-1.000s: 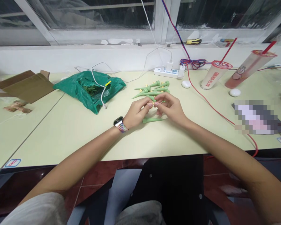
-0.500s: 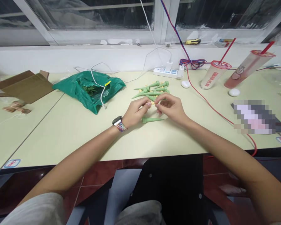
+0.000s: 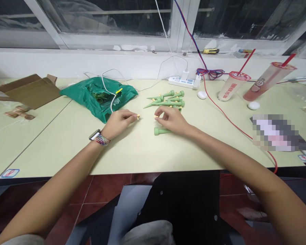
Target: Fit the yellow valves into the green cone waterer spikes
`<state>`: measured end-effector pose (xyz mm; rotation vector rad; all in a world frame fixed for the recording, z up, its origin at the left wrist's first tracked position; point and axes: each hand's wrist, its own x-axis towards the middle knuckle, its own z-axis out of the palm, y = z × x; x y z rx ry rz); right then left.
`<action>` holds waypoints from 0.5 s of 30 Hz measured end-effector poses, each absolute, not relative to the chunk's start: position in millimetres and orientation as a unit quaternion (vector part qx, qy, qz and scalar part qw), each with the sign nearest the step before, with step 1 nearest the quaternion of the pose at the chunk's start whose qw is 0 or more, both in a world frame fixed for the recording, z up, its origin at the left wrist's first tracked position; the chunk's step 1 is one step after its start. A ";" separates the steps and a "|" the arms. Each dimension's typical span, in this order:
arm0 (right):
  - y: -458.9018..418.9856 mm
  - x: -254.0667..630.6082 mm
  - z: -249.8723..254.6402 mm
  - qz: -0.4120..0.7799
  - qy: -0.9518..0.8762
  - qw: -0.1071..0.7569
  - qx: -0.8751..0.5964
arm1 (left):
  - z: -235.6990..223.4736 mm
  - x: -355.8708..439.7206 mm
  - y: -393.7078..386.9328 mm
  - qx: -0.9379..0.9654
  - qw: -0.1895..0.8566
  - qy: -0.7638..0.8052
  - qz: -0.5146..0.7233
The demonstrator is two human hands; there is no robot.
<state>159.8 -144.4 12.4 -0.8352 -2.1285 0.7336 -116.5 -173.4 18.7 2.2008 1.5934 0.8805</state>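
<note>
My left hand (image 3: 119,124) pinches a small yellow plastic piece (image 3: 138,116) between thumb and forefinger, above the table. To its right, my right hand (image 3: 172,119) holds another small yellow piece (image 3: 155,116) at its fingertips; most of that piece is covered. Below my right hand lies a single green plastic spike (image 3: 160,131) with a capped wide end, its tip hidden by the hand. Just beyond my right hand is a pile of several green spikes (image 3: 163,101), with yellow pieces on them.
Left stands an open green plastic bag (image 3: 78,93) with green pieces inside, a white cable across it, beside a cardboard box (image 3: 32,93). Behind is a power strip (image 3: 183,82). Right are two drink cups (image 3: 233,85) (image 3: 266,81), white rounded objects (image 3: 202,95) and a red cable (image 3: 227,117).
My hands, together on a yellow piece before, have moved apart, the left one further to the left. Each now holds a small yellow piece. The lone green spike stays put.
</note>
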 end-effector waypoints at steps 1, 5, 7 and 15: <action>-140.7 150.2 13.3 0.263 -0.842 0.345 -0.321 | 16.7 -123.1 -176.6 0.773 0.111 0.555 0.286; -128.7 113.3 13.9 0.218 -0.882 0.272 -0.316 | 14.8 -136.1 -183.8 0.814 0.016 0.541 0.210; -125.0 101.9 13.3 0.209 -0.893 0.243 -0.315 | 15.8 -136.6 -185.1 0.825 -0.007 0.534 0.183; -121.6 97.8 14.0 0.235 -0.894 0.203 -0.323 | 14.6 -133.4 -184.6 0.839 -0.083 0.523 0.127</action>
